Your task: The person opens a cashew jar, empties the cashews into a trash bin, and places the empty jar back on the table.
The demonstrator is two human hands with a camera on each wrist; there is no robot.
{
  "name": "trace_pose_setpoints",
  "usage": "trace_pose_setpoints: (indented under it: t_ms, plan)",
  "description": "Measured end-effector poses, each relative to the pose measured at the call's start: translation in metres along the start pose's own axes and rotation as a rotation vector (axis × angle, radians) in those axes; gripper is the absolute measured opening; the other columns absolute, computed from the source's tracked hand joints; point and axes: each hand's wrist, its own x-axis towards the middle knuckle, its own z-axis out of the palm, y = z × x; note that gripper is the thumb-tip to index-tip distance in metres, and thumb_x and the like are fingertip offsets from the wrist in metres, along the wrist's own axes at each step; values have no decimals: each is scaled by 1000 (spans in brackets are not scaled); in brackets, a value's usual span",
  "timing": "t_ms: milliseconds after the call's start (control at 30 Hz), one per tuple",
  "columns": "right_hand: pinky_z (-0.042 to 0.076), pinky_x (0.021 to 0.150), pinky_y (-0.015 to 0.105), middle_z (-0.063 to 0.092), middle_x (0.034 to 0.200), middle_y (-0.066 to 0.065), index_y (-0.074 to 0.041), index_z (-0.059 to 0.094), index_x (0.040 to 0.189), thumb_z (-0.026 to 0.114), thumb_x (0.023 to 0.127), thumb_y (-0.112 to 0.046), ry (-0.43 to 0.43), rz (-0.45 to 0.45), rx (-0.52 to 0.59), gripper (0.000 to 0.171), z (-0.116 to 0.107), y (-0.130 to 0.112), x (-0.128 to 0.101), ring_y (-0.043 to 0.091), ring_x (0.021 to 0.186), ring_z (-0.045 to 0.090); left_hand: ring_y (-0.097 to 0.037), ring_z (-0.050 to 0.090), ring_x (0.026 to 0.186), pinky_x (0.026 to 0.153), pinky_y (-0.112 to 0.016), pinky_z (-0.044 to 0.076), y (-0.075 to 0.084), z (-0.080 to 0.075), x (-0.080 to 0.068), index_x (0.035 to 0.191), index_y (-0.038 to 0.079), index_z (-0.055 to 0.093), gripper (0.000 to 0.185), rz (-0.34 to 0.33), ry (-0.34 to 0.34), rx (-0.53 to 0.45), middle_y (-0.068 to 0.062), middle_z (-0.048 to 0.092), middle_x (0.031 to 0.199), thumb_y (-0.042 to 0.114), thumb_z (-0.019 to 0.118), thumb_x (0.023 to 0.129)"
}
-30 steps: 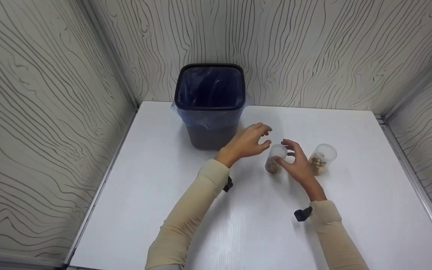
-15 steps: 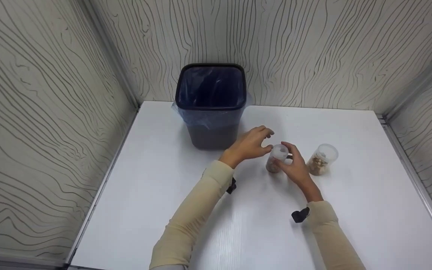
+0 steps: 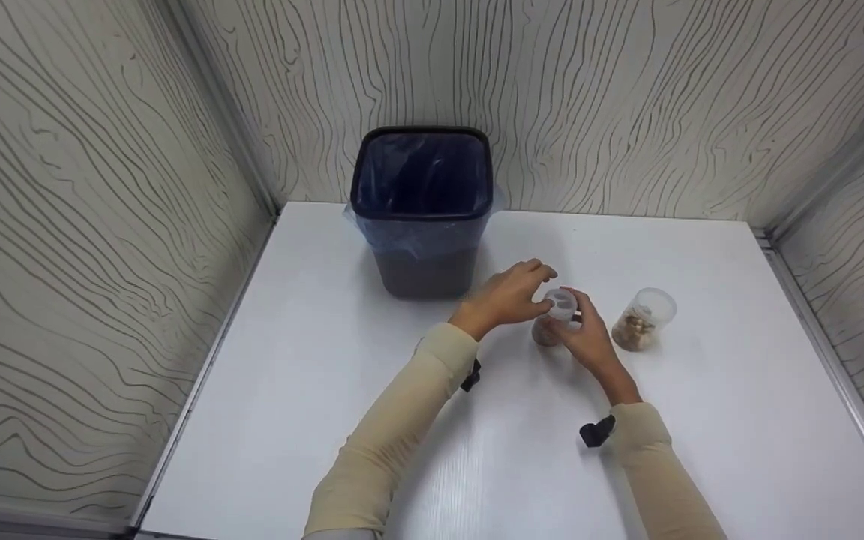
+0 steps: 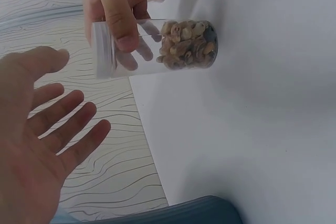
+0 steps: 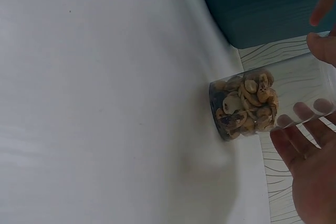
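My right hand (image 3: 591,335) grips a clear plastic jar (image 3: 544,332) from the right, thumb on one side and fingers round the other. In the left wrist view the jar (image 4: 149,35) has a translucent white lid (image 4: 103,51). Small brown and tan pieces, rather like nuts or shells, fill its lower part, as the jar (image 5: 247,103) also shows in the right wrist view. My left hand (image 3: 508,295) is beside the lid, thumb close to its edge in the head view. In its own wrist view the left hand (image 4: 37,150) has spread fingers, apart from the jar.
A second clear jar (image 3: 636,327) with similar pieces stands to the right of my right hand. At the back left is a grey bin (image 3: 428,274) with a blue bag liner (image 3: 417,234). Wood-patterned walls (image 3: 589,97) enclose the white table (image 3: 312,330).
My right hand has closed round the jar. My left hand has come to the right and slightly nearer, up to the lid. The second jar and the bin stay put.
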Motion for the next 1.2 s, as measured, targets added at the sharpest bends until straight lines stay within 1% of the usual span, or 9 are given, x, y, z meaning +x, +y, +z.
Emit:
trace_pose_setpoints:
  t_ms: [100,267,367,567,667,767,900,1100,1200]
  plan:
    - [38,122,58,46,160,21,-2,38,159,74,101,-22,-8,4,1,71,0,2,0,40,145,46,-16,64,130,105,-30,57,3,3,1,149,14,59,49,-6,-11,16,-1,63,144,32,70,104]
    - [38,123,60,46,160,22,-3,35,161,73,102,-26,-25,33,-15,74,2,5,0,41,145,46,-15,63,133,105,-28,57,9,8,2,152,16,57,52,-19,-35,57,0,61,148,32,70,105]
    - [38,123,60,45,161,23,-2,33,161,73,102,-26,-29,52,-25,75,2,6,0,42,146,45,-15,62,135,106,-28,57,11,11,2,154,16,56,52,-14,-48,75,0,59,151,31,69,106]
    - [42,119,63,42,164,26,-2,29,163,70,102,-26,-58,125,-36,78,1,5,-2,47,147,45,-15,59,139,108,-29,56,15,17,2,158,21,53,53,0,-68,87,1,56,155,29,67,107]
    - [43,119,64,39,166,27,-2,28,164,70,102,-28,-72,151,-41,79,1,4,-2,48,148,45,-15,59,139,108,-29,57,15,20,2,157,21,54,51,8,-72,84,1,56,155,28,66,108]
    - [44,118,64,40,165,27,-3,30,163,70,102,-27,-73,155,-40,77,1,4,-2,48,147,45,-15,61,135,105,-28,58,15,22,1,155,20,56,48,15,-65,81,1,58,152,26,66,108]
    - [46,115,63,44,162,26,-3,33,162,70,103,-28,-67,137,-38,74,2,5,-3,47,145,48,-16,63,131,103,-27,58,14,22,0,151,18,60,44,26,-52,86,-1,59,148,24,66,108]
    - [48,113,60,47,159,27,-3,34,161,69,102,-28,-73,140,-33,74,4,6,-4,46,142,51,-16,62,131,106,-25,56,14,23,1,145,14,64,39,27,-55,90,-2,60,146,22,67,107]
    - [50,111,58,49,157,28,-3,36,161,70,101,-25,-67,141,-22,72,4,7,-4,46,140,53,-16,62,132,106,-25,56,14,22,0,144,12,65,38,28,-55,96,-1,60,146,22,67,107]
